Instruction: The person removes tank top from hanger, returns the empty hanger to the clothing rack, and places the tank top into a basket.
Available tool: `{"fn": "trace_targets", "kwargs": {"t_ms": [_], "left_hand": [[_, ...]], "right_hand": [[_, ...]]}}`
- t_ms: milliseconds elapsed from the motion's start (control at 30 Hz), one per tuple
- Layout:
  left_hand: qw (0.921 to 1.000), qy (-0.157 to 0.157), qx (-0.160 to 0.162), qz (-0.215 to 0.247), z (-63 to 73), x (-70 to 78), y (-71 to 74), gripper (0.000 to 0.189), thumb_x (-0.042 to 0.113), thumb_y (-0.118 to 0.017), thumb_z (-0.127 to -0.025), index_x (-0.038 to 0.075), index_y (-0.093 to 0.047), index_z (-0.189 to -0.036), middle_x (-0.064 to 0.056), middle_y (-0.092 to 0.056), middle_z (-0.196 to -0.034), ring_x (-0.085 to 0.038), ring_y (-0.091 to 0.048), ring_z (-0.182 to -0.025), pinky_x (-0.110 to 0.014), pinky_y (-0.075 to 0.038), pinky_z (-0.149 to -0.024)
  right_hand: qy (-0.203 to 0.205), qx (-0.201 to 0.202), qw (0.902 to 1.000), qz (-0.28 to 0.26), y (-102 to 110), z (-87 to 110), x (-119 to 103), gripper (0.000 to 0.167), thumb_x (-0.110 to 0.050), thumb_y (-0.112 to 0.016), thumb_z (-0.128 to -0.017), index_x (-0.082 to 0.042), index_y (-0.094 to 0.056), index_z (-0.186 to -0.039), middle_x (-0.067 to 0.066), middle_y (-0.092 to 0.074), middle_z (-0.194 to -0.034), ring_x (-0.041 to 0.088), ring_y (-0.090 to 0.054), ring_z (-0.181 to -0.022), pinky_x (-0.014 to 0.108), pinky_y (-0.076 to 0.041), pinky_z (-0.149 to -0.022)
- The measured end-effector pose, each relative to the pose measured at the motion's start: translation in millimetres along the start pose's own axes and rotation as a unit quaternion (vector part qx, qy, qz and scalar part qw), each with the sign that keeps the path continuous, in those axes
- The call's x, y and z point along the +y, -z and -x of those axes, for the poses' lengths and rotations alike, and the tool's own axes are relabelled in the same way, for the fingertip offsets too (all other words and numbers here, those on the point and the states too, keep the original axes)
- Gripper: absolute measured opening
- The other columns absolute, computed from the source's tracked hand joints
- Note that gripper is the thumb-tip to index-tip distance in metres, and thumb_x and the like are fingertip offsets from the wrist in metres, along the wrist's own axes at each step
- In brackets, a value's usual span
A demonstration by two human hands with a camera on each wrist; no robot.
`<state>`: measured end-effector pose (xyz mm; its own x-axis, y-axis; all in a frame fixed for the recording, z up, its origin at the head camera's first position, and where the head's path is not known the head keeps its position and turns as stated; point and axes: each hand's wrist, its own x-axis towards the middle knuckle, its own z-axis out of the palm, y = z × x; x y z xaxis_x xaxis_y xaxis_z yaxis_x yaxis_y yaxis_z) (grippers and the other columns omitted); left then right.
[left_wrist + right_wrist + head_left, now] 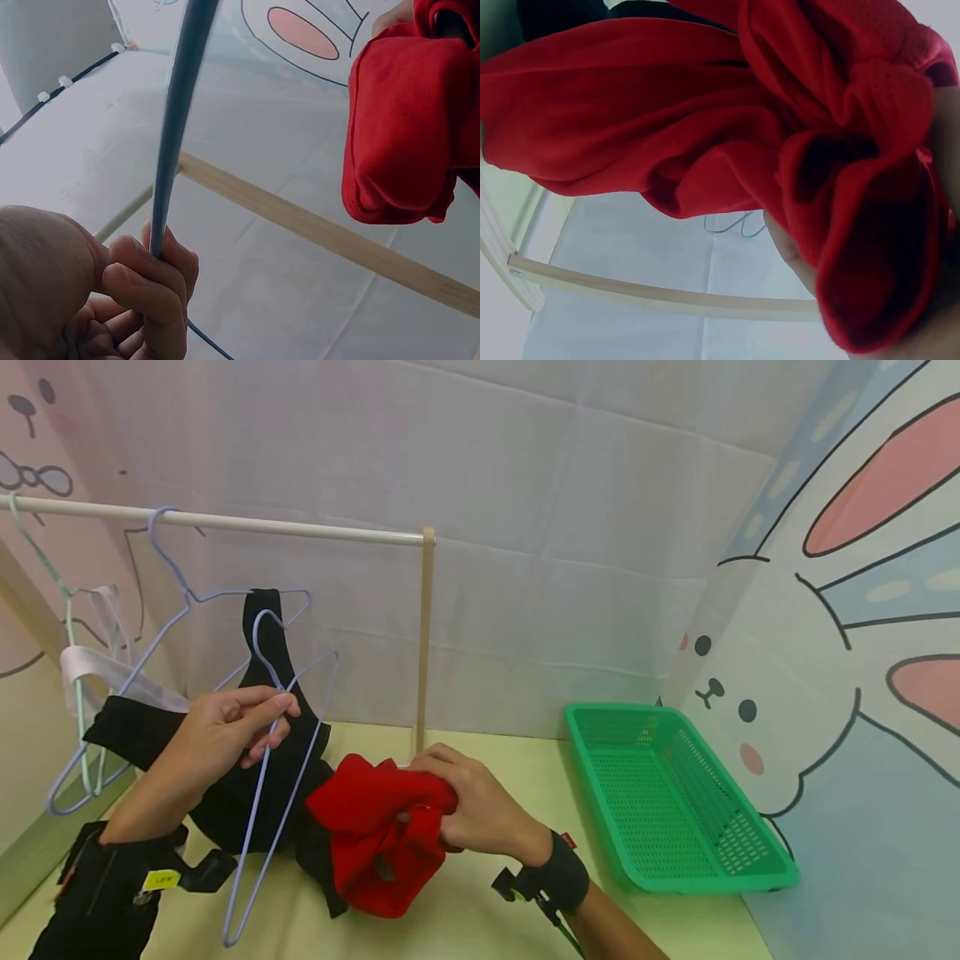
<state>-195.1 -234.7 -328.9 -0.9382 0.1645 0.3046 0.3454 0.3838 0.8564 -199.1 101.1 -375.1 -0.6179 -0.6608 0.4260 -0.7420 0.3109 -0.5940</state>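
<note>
In the head view my left hand [238, 722] pinches a light-blue clothes hanger [258, 785] just below its hook, and the hanger dangles sideways with one end low. My right hand [476, 802] grips a bunched red garment [386, 835] to the right of that hanger, apart from it. The left wrist view shows the curled fingers around the hanger bar [176, 127], with the red cloth [405, 127] at upper right. Folds of the red garment [705, 127] fill much of the right wrist view and hide most of the right hand's fingers.
A white rail [300, 527] on a wooden post [423, 643] carries a blue hanger [168, 560] with a black garment [262, 777] and a pale green hanger [71, 610] with white cloth. At right stands a green basket [615, 810].
</note>
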Motion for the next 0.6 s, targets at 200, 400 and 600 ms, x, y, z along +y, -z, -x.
{"fn": "trace_targets", "kwargs": {"t_ms": [200,400,600], "left_hand": [[0.9999,0.010,-0.010,-0.008,-1.7,-1.3,-3.2,0.031,0.027,-0.055,-0.115,-0.001,-0.066,-0.118,-0.007,-0.060,-0.076,-0.020,-0.056,-0.060,-0.025,-0.051,-0.054],[0.9997,0.006,-0.014,-0.017,-4.2,-0.4,-1.3,0.031,0.026,-0.055,-0.115,-0.002,-0.067,-0.119,-0.007,-0.061,-0.076,-0.021,-0.056,-0.060,-0.025,-0.052,-0.055],[0.9996,0.006,-0.019,-0.020,-5.9,-1.0,-2.6,0.031,0.027,-0.056,-0.115,-0.001,-0.068,-0.117,-0.007,-0.060,-0.076,-0.020,-0.056,-0.060,-0.026,-0.051,-0.055]], "right_hand": [[0.005,0.016,0.9999,0.003,7.5,2.6,-1.7,0.037,-0.009,-0.086,-0.089,-0.011,-0.073,-0.123,0.000,-0.069,-0.120,0.012,-0.067,-0.099,0.024,-0.060,-0.081],[0.009,0.021,0.9997,0.002,15.3,1.6,-3.9,0.038,-0.005,-0.085,-0.088,-0.010,-0.073,-0.123,0.000,-0.069,-0.120,0.012,-0.067,-0.101,0.026,-0.060,-0.082],[0.011,0.029,0.9993,0.020,20.1,2.3,-4.3,0.033,-0.008,-0.086,-0.088,-0.011,-0.073,-0.118,-0.002,-0.068,-0.118,0.012,-0.066,-0.100,0.027,-0.059,-0.081]]}}
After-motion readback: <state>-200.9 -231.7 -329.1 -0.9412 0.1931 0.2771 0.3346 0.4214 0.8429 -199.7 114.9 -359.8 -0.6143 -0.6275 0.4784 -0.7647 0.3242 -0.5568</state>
